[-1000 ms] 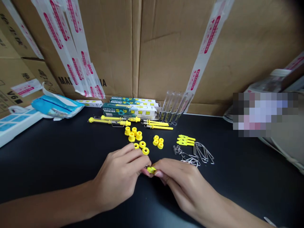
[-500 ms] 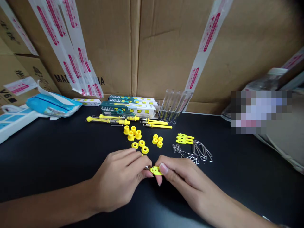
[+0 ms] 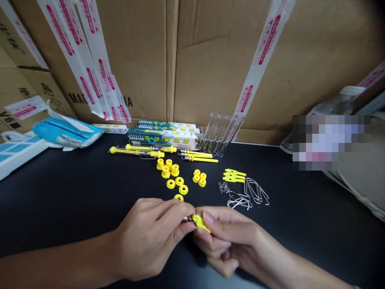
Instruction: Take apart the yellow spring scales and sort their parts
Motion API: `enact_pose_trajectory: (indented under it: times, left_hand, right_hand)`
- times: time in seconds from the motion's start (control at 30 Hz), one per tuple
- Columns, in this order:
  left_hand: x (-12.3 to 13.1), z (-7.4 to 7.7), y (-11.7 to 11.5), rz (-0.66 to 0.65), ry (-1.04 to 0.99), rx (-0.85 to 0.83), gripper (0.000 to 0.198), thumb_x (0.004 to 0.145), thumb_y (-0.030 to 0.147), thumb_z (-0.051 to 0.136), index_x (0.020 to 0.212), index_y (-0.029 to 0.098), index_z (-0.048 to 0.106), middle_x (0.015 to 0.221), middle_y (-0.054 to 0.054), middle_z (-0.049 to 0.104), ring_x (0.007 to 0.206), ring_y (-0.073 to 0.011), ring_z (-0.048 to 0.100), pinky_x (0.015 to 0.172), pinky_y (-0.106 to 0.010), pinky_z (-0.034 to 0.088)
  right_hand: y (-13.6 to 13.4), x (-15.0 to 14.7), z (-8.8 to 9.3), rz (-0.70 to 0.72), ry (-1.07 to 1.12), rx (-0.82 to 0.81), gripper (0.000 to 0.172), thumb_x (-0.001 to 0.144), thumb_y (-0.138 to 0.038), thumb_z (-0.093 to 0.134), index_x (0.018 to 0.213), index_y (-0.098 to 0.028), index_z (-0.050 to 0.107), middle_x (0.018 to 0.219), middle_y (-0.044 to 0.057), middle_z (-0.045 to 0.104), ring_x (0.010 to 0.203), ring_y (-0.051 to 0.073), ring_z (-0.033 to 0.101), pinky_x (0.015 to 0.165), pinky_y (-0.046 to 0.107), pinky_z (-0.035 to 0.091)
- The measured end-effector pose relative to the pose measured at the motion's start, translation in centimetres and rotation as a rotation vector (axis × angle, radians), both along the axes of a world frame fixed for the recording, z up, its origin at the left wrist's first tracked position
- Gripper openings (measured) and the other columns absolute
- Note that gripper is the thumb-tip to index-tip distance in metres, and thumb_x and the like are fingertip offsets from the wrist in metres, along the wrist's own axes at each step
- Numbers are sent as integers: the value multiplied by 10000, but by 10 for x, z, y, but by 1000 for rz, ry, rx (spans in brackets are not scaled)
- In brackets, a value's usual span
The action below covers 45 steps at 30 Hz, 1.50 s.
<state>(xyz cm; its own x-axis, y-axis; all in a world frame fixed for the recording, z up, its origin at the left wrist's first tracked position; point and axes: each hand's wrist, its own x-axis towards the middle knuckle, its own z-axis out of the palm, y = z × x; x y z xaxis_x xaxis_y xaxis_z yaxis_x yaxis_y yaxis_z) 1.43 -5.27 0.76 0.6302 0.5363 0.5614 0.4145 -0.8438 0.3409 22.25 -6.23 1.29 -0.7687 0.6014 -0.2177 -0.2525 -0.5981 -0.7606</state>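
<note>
Well left of the grip, a blue plastic packet (image 3: 64, 134) lies on the black counter (image 3: 60, 208). The left hand (image 3: 147, 239) pinches a thin metal shank (image 3: 187, 219) between thumb and fingertips, and the right hand (image 3: 224, 243) closes narrowly around a small yellow plastic piece (image 3: 201, 223) fixed to that shank. The piece's long axis slants from upper left down to lower right, with the smooth, flat yellow end pointing right. Just above the grip sits a yellow plastic ring (image 3: 179, 197), with more rings and chunky yellow bobbins (image 3: 165, 170) beyond it. Up and to the right lie coiled metal springs (image 3: 223, 187), bent wire clips (image 3: 255, 192) and slim yellow pronged pieces (image 3: 234, 175).
</note>
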Motion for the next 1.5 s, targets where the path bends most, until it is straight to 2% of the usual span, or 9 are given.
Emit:
enact_pose_trajectory:
  times: [0.13, 0.27, 0.57, 0.77, 0.93, 1.13, 1.3, 1.4, 1.5]
  left_hand:
    - [-1, -2, 3, -4, -16, -39, 166, 1029, 173, 372, 1035, 204, 535, 855, 7, 691, 702, -121, 675, 668, -228, 490]
    - [-1, -2, 6, -24, -19, -121, 170, 1024, 162, 372, 1016, 206, 536, 851, 10, 669, 711, -119, 662, 668, -222, 487]
    - [-2, 1, 5, -105, -53, -197, 196, 1000, 127, 355, 959, 203, 531, 822, -1, 628, 685, -117, 613, 639, -223, 477]
    - [-2, -1, 4, -92, -45, -151, 203, 998, 128, 338, 878, 212, 479, 724, 26, 551, 576, -108, 543, 553, -230, 415]
    - [-2, -1, 4, -30, -18, -166, 199, 985, 107, 330, 893, 218, 467, 766, 18, 561, 635, -124, 544, 579, -241, 413]
    - [0, -4, 8, 30, 57, -119, 227, 985, 98, 307, 922, 208, 495, 876, -27, 605, 773, -181, 520, 679, -302, 422]
    - [1, -4, 9, -12, 38, -132, 265, 1009, 91, 267, 952, 195, 504, 894, -35, 596, 789, -184, 489, 717, -326, 405]
    - [0, -3, 7, -95, 40, -139, 289, 1067, 234, 230, 962, 188, 496, 917, -47, 594, 805, -192, 479, 746, -348, 392]
    - [-1, -3, 5, -91, 53, -153, 333, 1071, 387, 255, 935, 189, 486, 875, -37, 561, 792, -198, 452, 742, -361, 363]
  right_hand:
    - [-1, -5, -7, -20, 174, -216, 238, 926, -325, 664, 809, -152, 551, 596, -77, 310, 505, 63, 185, 423, 168, 162]
    - [-1, -9, -12, -48, 231, -288, 253, 876, -301, 730, 789, -159, 540, 583, -74, 330, 523, 68, 207, 426, 150, 190]
    - [-6, -15, -9, -89, 206, -267, 317, 849, -361, 770, 787, -167, 527, 591, -76, 365, 498, 46, 230, 428, 149, 177]
    - [-12, -16, -6, -119, 109, -147, 333, 887, -422, 723, 807, -163, 530, 622, -62, 456, 453, 19, 216, 427, 166, 149]
    - [-13, -15, -4, -151, 35, -72, 329, 879, -452, 722, 871, -153, 583, 620, -59, 521, 396, -6, 204, 400, 170, 146]
    - [-5, -15, -6, -200, -111, 191, 363, 880, -480, 703, 955, -145, 586, 721, 15, 680, 409, 17, 390, 410, 161, 289]
    - [-7, -13, -7, -245, -327, 390, 347, 913, -505, 635, 972, -173, 552, 770, 27, 678, 533, 75, 489, 464, 177, 416]
    - [-11, -10, -7, -318, -493, 723, 232, 970, -410, 571, 952, -180, 589, 772, 5, 619, 594, 93, 516, 515, 192, 444]
    - [-15, -8, -6, -412, -574, 1059, 88, 985, -259, 555, 999, -196, 614, 830, 6, 642, 713, 116, 599, 652, 205, 485]
